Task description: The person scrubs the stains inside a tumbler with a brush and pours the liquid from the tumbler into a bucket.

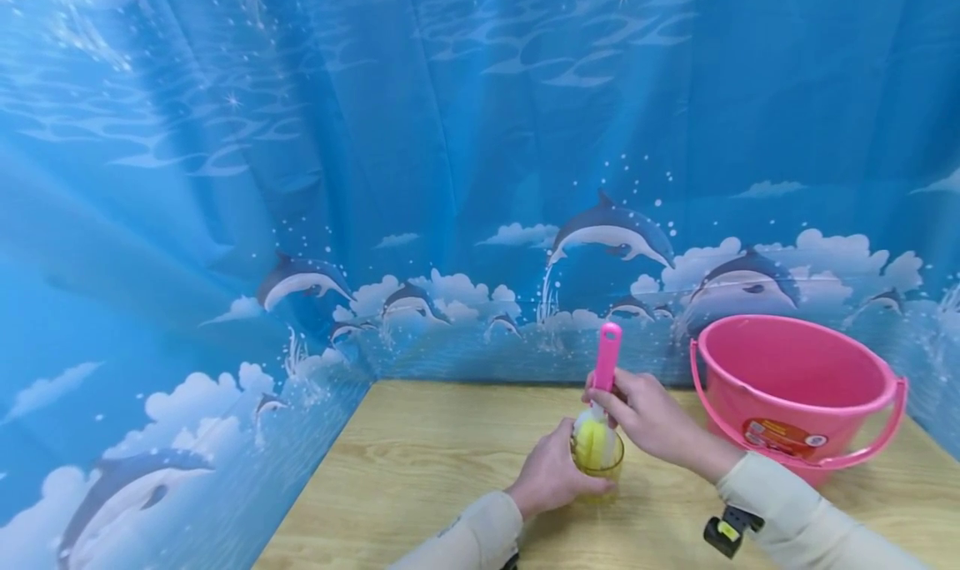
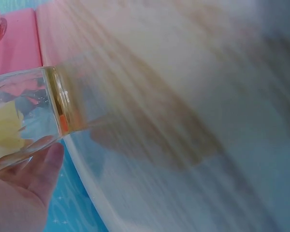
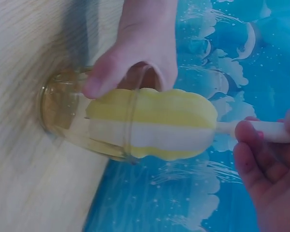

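Observation:
My left hand (image 1: 553, 470) grips a clear amber glass cup (image 1: 611, 460) around its side, close over the wooden table. Between the thumb and fingers of my right hand (image 1: 651, 413) is the handle of a sponge cup brush (image 1: 608, 355), pink at its top and white lower down. The brush's yellow and white sponge head (image 3: 183, 121) is partly inside the cup, with its upper part sticking out past the rim. In the left wrist view, the glass base (image 2: 58, 99) shows beyond my fingertips, with the yellow sponge deeper inside.
A pink bucket (image 1: 787, 387) with its handle hanging at the front stands on the right of the wooden table (image 1: 420, 453), near my right forearm. Blue dolphin-print sheeting (image 1: 465, 178) hangs behind the table and along its left side.

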{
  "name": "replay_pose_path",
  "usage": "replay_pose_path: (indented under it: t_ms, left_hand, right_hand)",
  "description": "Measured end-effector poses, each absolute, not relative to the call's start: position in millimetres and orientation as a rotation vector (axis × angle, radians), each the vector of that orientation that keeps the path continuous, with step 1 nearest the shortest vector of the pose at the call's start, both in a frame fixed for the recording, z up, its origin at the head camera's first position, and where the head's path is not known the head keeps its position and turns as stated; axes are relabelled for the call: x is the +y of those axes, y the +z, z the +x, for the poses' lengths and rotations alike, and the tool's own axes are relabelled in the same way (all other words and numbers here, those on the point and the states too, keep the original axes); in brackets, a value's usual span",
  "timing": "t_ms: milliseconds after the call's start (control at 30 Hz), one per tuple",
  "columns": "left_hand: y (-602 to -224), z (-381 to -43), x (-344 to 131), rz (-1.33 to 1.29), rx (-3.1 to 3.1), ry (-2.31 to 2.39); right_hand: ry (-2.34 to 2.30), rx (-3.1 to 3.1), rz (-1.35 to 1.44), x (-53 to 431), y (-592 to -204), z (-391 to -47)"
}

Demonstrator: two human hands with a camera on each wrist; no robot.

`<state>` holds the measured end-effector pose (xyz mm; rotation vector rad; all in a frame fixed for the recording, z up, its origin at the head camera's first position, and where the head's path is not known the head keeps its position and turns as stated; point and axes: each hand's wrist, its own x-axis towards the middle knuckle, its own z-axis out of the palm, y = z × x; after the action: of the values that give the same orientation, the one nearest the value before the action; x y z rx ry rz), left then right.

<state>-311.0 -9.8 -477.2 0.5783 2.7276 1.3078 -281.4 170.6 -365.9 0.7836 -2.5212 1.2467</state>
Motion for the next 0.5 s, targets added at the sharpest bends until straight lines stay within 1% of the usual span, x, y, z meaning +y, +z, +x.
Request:
replay_pose_path:
  t_ms: [267,500]
  left_hand:
    - [-476.9,-310.4,-11.3,0.582,2.753,1.287]
    - [-476.5,-311.2,-9.6,0.499,2.69,1.297]
  right_hand:
    - [1.166,-2.517,0.797,171.0,-357.8,-279.3]
    - [1.133,-2.573,0.756,172.0,-360.9,-278.9]
